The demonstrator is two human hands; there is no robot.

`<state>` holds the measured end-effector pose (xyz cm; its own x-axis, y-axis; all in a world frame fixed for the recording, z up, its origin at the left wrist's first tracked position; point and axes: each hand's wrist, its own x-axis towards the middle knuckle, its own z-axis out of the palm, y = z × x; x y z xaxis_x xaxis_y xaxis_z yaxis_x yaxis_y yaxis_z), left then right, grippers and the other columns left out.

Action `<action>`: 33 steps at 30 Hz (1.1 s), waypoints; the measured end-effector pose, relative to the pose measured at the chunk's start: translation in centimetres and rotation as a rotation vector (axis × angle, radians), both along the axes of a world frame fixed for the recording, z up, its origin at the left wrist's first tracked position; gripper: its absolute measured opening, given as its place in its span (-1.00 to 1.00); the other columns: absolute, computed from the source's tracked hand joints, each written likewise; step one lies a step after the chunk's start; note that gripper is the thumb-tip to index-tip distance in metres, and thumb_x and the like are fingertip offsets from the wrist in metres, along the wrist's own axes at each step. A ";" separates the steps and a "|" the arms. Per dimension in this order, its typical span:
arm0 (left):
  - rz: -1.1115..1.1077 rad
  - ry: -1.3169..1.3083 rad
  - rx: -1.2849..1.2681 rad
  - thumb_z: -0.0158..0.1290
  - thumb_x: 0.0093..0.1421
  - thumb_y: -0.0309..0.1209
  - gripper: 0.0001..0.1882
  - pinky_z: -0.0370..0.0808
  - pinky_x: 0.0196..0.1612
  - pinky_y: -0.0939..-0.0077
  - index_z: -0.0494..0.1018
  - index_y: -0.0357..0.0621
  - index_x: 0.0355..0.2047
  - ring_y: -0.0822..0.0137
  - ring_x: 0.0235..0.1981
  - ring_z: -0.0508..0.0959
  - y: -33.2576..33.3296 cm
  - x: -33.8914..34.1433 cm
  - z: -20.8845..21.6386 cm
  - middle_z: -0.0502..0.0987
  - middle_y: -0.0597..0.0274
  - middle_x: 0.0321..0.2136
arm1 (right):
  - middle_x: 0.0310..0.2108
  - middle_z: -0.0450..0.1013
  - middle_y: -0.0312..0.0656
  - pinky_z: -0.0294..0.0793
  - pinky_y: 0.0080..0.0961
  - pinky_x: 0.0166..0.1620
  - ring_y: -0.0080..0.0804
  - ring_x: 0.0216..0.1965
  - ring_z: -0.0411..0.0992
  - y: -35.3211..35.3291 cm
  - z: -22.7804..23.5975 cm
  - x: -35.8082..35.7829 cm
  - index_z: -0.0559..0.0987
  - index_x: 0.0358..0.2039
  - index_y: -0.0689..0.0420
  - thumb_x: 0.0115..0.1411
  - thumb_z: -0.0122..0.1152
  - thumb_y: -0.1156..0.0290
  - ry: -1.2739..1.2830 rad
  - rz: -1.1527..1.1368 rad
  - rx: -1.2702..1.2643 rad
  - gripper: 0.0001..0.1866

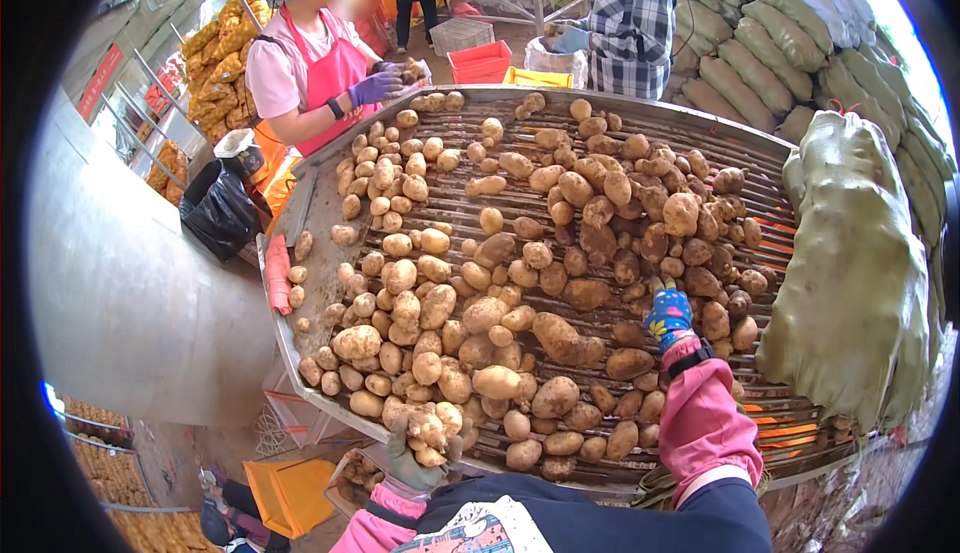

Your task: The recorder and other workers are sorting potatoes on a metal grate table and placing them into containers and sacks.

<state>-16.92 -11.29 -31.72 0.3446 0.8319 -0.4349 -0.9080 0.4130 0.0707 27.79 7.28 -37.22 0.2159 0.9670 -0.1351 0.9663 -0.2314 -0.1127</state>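
Many potatoes (497,383) lie over a slatted metal sorting table (480,118), paler ones to the left and darker, soil-covered ones heaped to the right. My left hand (408,467), in a grey-green glove, is at the near edge, curled around a knobby, lumpy potato (430,429). The far side of its grip is partly hidden. My right hand (668,315), in a blue patterned glove, reaches into the dark heap. Its fingers stretch forward beside a small potato (672,267), and nothing shows held in them.
Across the table a person in a pink apron (335,78) handles something in purple gloves; another in a checked shirt (630,28) stands at the far side. Full green sacks (850,263) crowd the right edge. A red crate (480,62) and yellow net bags (220,73) are beyond.
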 end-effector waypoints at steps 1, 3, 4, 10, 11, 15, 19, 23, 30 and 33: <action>0.005 0.014 0.004 0.16 0.14 -0.01 -0.42 0.49 0.05 0.05 0.38 -0.09 0.05 -0.11 0.19 0.28 0.0 0.1 0.1 0.32 0.00 0.13 | 0.12 0.34 0.01 0.47 -0.23 0.03 0.01 0.00 0.42 0.3 0.2 0.1 0.43 0.11 0.01 -0.12 0.39 0.28 -0.029 0.044 0.016 -0.30; -0.004 -0.042 -0.028 0.16 0.14 -0.01 -0.42 0.48 0.06 0.03 0.38 -0.09 0.05 -0.11 0.21 0.26 0.2 0.5 0.4 0.31 0.00 0.14 | 0.10 0.37 -0.01 0.49 -0.22 0.01 -0.01 -0.02 0.44 1.7 -0.5 0.4 0.45 0.10 -0.02 -0.12 0.38 0.28 -0.048 0.077 -0.031 -0.32; -0.013 -0.096 -0.055 0.17 0.14 -0.01 -0.42 0.47 0.07 0.01 0.38 -0.09 0.05 -0.12 0.22 0.24 0.4 0.8 0.8 0.30 -0.01 0.15 | 0.07 0.39 -0.03 0.50 -0.22 -0.02 -0.03 -0.04 0.46 2.5 -0.7 0.4 0.46 0.09 -0.04 -0.11 0.38 0.27 -0.065 0.111 -0.075 -0.34; -0.049 -0.064 -0.090 0.18 0.11 0.01 -0.39 0.46 0.07 0.01 0.38 -0.05 0.07 -0.11 0.22 0.25 0.7 1.3 1.1 0.31 0.03 0.15 | -0.17 0.52 0.04 0.53 -0.24 -0.15 -0.13 -0.21 0.53 4.7 -1.0 0.3 0.50 0.02 0.11 -0.05 0.38 0.23 0.279 0.128 -0.250 -0.41; -0.052 -0.027 -0.095 0.19 0.07 0.07 -0.34 0.47 0.04 0.03 0.38 -0.01 0.08 -0.12 0.20 0.28 0.7 1.3 0.9 0.34 0.07 0.14 | -0.22 0.54 0.04 0.53 -0.28 -0.18 -0.17 -0.26 0.55 4.1 -1.8 0.2 0.51 0.00 0.19 -0.03 0.39 0.22 0.479 0.119 -0.228 -0.42; -0.036 -0.010 -0.021 0.19 0.07 0.09 -0.33 0.49 0.02 0.05 0.37 -0.02 0.08 -0.12 0.20 0.28 0.6 1.2 1.9 0.33 0.04 0.15 | -0.36 0.55 -0.20 0.50 -0.53 -0.40 -0.52 -0.43 0.49 2.2 2.2 0.7 0.47 0.02 0.28 0.12 0.34 0.27 1.275 -0.103 -0.214 -0.49; -0.044 0.128 -0.025 0.14 0.09 0.15 -0.30 0.44 0.10 -0.04 0.38 -0.07 0.07 -0.13 0.14 0.37 1.0 2.1 2.4 0.37 -0.02 0.11 | -0.25 0.51 -0.27 0.49 -0.61 -0.19 -0.58 -0.26 0.45 -0.8 6.7 -1.5 0.41 0.10 0.24 0.20 0.19 0.50 1.454 0.215 -0.147 -0.56; 0.029 0.130 0.059 0.08 0.09 0.22 -0.23 0.19 0.25 -0.23 0.32 -0.08 0.12 -0.11 0.10 0.42 2.4 4.3 2.7 0.42 -0.01 0.06 | -0.14 0.53 -0.15 0.50 -0.44 -0.06 -0.34 -0.08 0.49 -7.0 9.4 -12.0 0.39 0.14 0.14 0.16 0.23 0.48 1.291 0.588 -0.353 -0.49; 0.062 0.758 0.188 0.06 0.05 0.28 -0.31 0.41 0.02 -0.16 0.38 0.06 0.00 0.03 -0.10 0.49 2.7 5.1 4.0 0.47 0.11 -0.11 | 0.02 0.37 0.14 0.49 -0.20 -0.08 0.06 -0.05 0.45 -13.0 8.5 -21.3 0.31 0.18 0.18 0.07 0.36 0.20 1.070 0.673 0.018 -0.29; 0.085 0.330 0.039 0.06 0.03 0.30 -0.23 0.39 0.08 -0.14 0.34 0.02 0.07 0.04 0.05 0.43 2.7 3.7 3.1 0.43 0.08 0.02 | 0.00 0.37 0.12 0.46 -0.19 -0.02 0.05 -0.03 0.43 -13.9 7.9 -21.8 0.29 0.20 0.20 0.11 0.31 0.30 1.351 0.717 -0.096 -0.33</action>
<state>-13.24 -8.58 -28.64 0.1189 0.8701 -0.4783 -0.8647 0.3275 0.3809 6.00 -6.62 -29.35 -0.6095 0.7873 0.0932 0.0651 0.1668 -0.9838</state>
